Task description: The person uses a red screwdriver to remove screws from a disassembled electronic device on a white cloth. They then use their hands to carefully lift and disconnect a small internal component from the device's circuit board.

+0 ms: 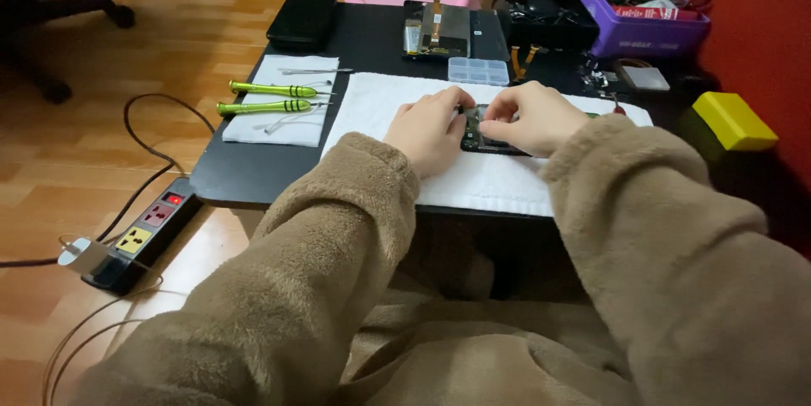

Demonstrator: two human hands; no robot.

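Observation:
An opened phone (480,139) with its insides showing lies on a white towel (473,178) on a low black table (245,174). My left hand (431,127) rests on its left side, fingertips curled over the top edge. From the right, my right hand (530,116) pinches at the phone's upper part. Whether the fingers hold a small part or tool is hidden. Both arms wear fuzzy brown sleeves.
Two green-handled screwdrivers (266,98) and tweezers (314,71) lie on a white cloth at the left. Behind are a clear parts box (478,70), a second opened device (436,30), a black case (302,17), a purple bin (646,17) and a yellow block (733,119). A power strip (139,237) sits on the floor.

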